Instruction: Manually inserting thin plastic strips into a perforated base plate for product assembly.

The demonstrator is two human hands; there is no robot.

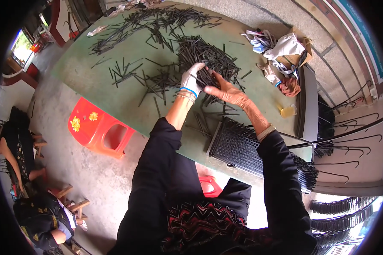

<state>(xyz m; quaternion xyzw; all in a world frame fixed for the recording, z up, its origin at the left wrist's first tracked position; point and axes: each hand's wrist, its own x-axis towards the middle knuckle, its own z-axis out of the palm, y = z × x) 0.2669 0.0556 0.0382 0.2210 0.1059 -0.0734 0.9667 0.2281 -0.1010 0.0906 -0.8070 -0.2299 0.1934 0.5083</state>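
Observation:
Both of my hands are over a heap of thin black sticks on the green table. My left hand, in a white glove with a blue cuff, is closed around the near side of a bunch of black sticks. Bare and wearing a band at the wrist, my right hand grips the same bunch from the right, its thumb across the front. Its fingertips are partly hidden behind the bunch. Below my right forearm, a black box with a perforated top lies at the table's near edge.
Loose sticks spread across the far left. Cloths, a cardboard box and a yellowish cup lie at the right, by racks of curved black hooks. A red stool stands left of the table. Two people sit at lower left.

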